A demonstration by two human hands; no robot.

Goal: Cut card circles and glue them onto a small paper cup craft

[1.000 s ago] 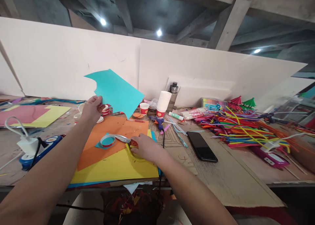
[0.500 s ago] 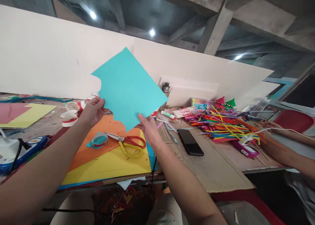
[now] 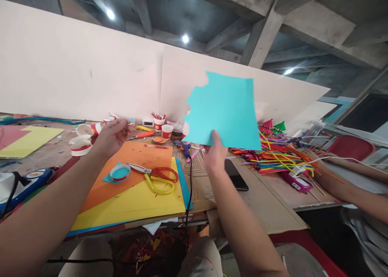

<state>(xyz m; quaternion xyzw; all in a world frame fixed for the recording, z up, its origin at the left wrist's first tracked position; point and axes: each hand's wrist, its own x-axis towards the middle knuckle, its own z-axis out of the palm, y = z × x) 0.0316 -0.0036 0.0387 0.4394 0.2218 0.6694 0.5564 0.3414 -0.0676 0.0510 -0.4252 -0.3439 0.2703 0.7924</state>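
Note:
A turquoise sheet of paper [image 3: 226, 111] with a scalloped, cut-away left edge is raised above the table. My right hand [image 3: 215, 153] grips its lower edge, thumb on the near face. Off to the left, my left hand [image 3: 117, 135] has its fingers pinched together. A small turquoise bit shows by those fingertips; whether they hold it I cannot tell. Below lie scissors [image 3: 160, 180] with red and yellow handles, on orange paper [image 3: 142, 155] and yellow paper [image 3: 130, 204]. Beside them, a white ring [image 3: 120, 172] cut from a cup sits on a turquoise scrap.
Paper cups [image 3: 167, 131], a glue gun [image 3: 185, 148] and a small clock [image 3: 148, 123] stand behind the papers. Right of my arm are a phone [image 3: 238, 178] and colourful pipe cleaners [image 3: 273, 153]. Another person's arm [image 3: 342, 180] rests at the far right. A power strip [image 3: 28, 184] lies left.
My left hand has let go of the turquoise sheet. My right hand has carried it rightward and turned it, uncovering the cups, clock and glue gun behind.

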